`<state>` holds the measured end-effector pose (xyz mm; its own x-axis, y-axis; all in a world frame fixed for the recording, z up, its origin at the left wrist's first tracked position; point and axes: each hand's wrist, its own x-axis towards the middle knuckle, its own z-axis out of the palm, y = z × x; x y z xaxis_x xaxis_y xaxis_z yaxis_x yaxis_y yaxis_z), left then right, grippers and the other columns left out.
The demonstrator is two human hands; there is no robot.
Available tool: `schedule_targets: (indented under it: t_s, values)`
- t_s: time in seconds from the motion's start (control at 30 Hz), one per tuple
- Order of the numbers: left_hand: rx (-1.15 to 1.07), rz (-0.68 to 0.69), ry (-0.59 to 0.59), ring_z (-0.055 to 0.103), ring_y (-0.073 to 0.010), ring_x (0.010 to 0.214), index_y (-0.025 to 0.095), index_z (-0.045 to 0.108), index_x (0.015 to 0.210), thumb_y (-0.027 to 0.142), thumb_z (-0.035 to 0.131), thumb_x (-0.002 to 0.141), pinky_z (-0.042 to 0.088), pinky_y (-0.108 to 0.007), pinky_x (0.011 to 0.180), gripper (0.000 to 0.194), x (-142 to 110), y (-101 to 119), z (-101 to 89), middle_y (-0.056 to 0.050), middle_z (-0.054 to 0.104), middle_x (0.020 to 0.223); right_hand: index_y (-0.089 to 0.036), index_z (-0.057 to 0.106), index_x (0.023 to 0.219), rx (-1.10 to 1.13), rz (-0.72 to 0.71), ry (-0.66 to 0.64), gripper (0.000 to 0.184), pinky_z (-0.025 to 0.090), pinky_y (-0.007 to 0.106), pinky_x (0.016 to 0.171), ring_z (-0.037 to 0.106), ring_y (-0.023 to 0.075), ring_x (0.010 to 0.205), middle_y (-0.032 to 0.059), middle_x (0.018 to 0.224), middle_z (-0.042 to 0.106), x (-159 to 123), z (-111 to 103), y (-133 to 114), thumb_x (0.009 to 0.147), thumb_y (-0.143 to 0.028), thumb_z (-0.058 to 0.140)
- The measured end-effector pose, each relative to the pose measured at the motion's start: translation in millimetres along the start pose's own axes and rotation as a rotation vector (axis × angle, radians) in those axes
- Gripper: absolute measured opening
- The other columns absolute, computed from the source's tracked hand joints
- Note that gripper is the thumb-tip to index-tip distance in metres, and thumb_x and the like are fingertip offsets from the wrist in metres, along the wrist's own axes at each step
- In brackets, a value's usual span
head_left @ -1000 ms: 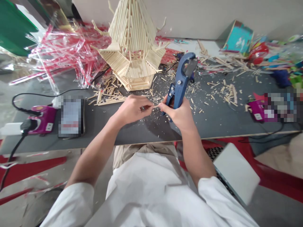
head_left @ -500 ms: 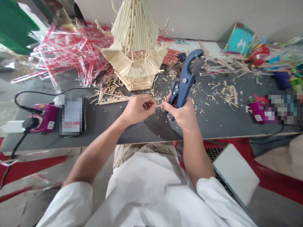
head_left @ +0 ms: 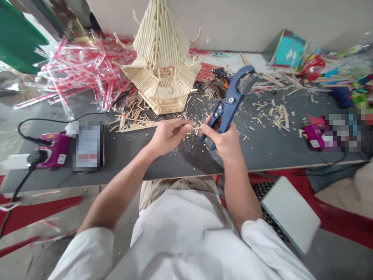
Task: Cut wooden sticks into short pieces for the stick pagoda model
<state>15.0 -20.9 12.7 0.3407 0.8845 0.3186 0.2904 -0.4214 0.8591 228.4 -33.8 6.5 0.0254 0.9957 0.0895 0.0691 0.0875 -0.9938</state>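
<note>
Left hand (head_left: 169,137) curled, right hand (head_left: 227,142) gripping blue cutter (head_left: 232,107)

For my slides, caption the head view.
Right hand holds blue cutter and small stick, left hand close, stick model behind.

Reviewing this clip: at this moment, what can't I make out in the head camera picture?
All in the head view:
Peak of the tall, pale stick tower: cut off by the top edge.
Handles of the blue, curved-headed cutter: partly hidden by the right hand.
Whether the left hand touches the thin, pale stick piece: too small to tell.
Display of the black, rectangular phone: masked by pixel blocks.
</note>
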Motion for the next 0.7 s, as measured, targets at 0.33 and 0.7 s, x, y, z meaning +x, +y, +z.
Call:
schedule_targets:
  t_s: [0.33, 0.7]
  values:
    - [0.253, 0.248, 0.134, 0.076, -0.0124, 0.076, 0.02, 0.085, 0.099, 0.034, 0.07, 0.102, 0.055, -0.022, 0.073, 0.021, -4.3, -4.7, -2.3, -0.005, 0.085, 0.094, -0.026, 0.067, 0.092, -0.021, 0.02, 0.005, 0.032, 0.061, 0.04, 0.079, 0.069, 0.0208, 0.074, 0.0013, 0.084, 0.07, 3.9, 2.3, 7.4, 0.081, -0.047, 0.089]
    - [-0.353, -0.334, -0.254, 0.073, -0.0147, 0.062, 0.011, 0.076, 0.095, 0.064, 0.065, 0.099, 0.055, -0.022, 0.048, 0.054, 1.7, -3.7, -0.4, -0.011, 0.08, 0.084, -0.024, 0.073, 0.09, -0.085, 0.012, -0.101, 0.034, 0.059, 0.04, 0.081, 0.071, 0.0221, 0.079, 0.0027, 0.087, 0.075, 9.1, -2.2, -11.7, 0.077, -0.049, 0.092]
